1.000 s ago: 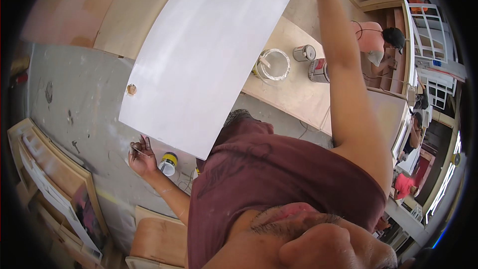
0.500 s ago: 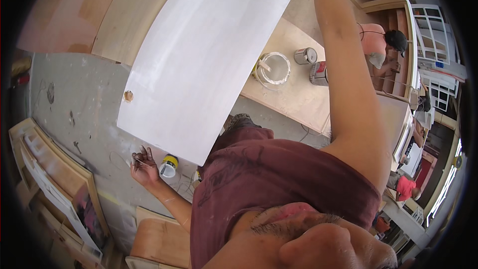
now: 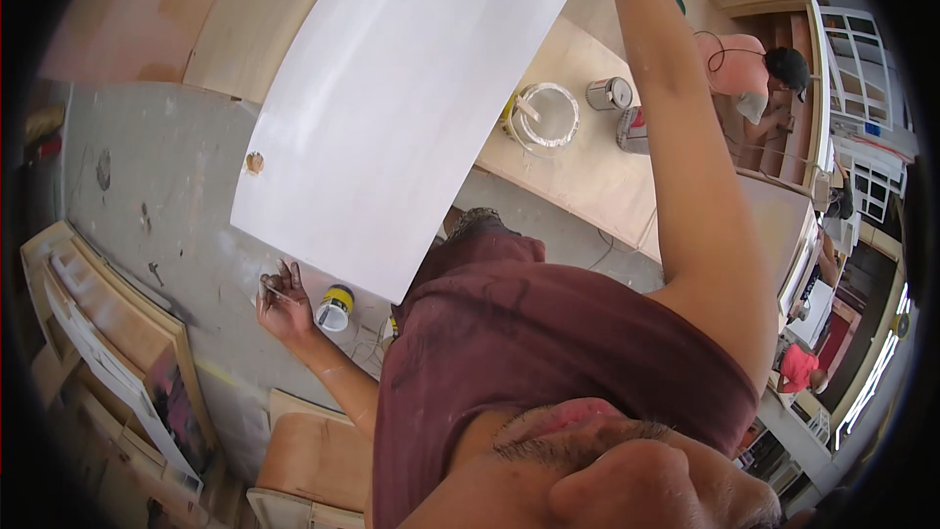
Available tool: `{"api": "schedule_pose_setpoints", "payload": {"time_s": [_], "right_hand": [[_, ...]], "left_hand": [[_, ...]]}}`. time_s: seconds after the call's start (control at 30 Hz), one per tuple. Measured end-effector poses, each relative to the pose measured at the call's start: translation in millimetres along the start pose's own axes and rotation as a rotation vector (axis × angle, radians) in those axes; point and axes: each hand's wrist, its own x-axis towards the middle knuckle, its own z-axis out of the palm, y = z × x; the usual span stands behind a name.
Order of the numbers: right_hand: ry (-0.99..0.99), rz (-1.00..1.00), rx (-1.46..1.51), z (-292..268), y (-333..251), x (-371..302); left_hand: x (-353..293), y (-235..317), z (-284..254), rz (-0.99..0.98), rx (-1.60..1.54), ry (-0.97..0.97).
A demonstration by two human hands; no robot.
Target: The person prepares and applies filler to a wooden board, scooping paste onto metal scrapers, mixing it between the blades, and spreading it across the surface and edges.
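Note:
A long white-coated panel (image 3: pixel 362 127) slopes across the middle, with a round brown-edged hole near its left edge. My left hand (image 3: pixel 284 304) is beside the panel's near left corner, apart from it. Its stained fingers are loosely bent and spread; a thin pale streak crosses them, too small to name. Just right of that hand is a small yellow-and-black tub (image 3: pixel 335 307) with white inside and something dark leaning in it. My right arm (image 3: pixel 676 108) reaches up along the panel's far right side. The right hand lies beyond the top edge, so its fingers are hidden.
On a plywood surface (image 3: pixel 587 186) right of the panel stand a large white-smeared bucket (image 3: pixel 546 118) with a stick and metal cans (image 3: pixel 609 93). Wooden panels (image 3: pixel 108 333) lean at lower left. A co-worker (image 3: pixel 739 69) in pink bends over a wooden cabinet at right.
The view has shifted slightly, so the panel, tub and floor sit a little higher. My left hand appears higher too, still beside the panel's corner. My right arm keeps its reach.

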Motion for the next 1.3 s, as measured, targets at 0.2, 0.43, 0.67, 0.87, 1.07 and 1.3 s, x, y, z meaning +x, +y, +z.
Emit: {"api": "schedule_pose_setpoints", "payload": {"time_s": [0.2, 0.43, 0.67, 0.87, 1.07, 1.3], "right_hand": [[-0.053, -0.021, 0.178, -42.8, -167.9, -140.9], [-0.129, -0.243, 0.236, -67.4, -243.8, -253.1], [0.180, 0.099, 0.405, -98.7, -17.7, -120.8], [-0.048, 0.160, 0.422, -36.2, 84.6, -23.0], [0.025, -0.006, 0.181, -10.2, 90.4, -9.6], [0.026, 0.137, 0.075, -37.0, -87.7, -142.0]], "left_hand": [[8.6, -1.7, 4.1, -0.015, 0.025, 0.022], [17.9, 2.6, 18.5, -0.043, -0.036, -0.047], [10.1, 10.0, 19.7, -0.008, 0.033, -0.001], [0.1, 13.8, 2.9, -0.026, 0.016, -0.008], [0.1, 9.0, 15.3, -0.028, 0.054, -0.022], [12.8, -3.8, 5.8, -0.015, 0.019, 0.030]]}}
